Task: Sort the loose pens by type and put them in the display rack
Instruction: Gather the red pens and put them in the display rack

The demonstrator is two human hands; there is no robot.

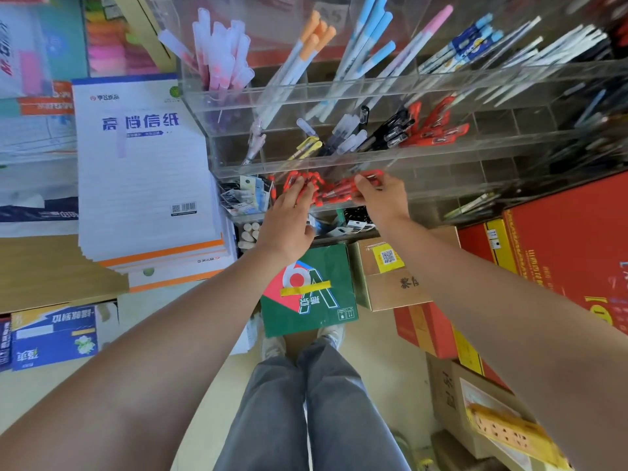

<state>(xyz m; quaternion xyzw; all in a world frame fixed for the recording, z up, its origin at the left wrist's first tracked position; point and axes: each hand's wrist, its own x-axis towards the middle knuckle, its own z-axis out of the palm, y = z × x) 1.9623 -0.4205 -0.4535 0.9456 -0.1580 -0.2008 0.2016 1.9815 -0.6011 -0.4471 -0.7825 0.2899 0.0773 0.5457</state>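
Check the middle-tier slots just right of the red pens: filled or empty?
Empty, as far as visible: those slots show nothing inside, while red pens crowd the neighbouring one.

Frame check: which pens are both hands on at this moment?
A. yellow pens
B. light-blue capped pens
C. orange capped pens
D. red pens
D: the left hand and right hand meet on the bunch of red pens in a low front tier of the clear display rack; the other colours stand in tiers above, untouched.
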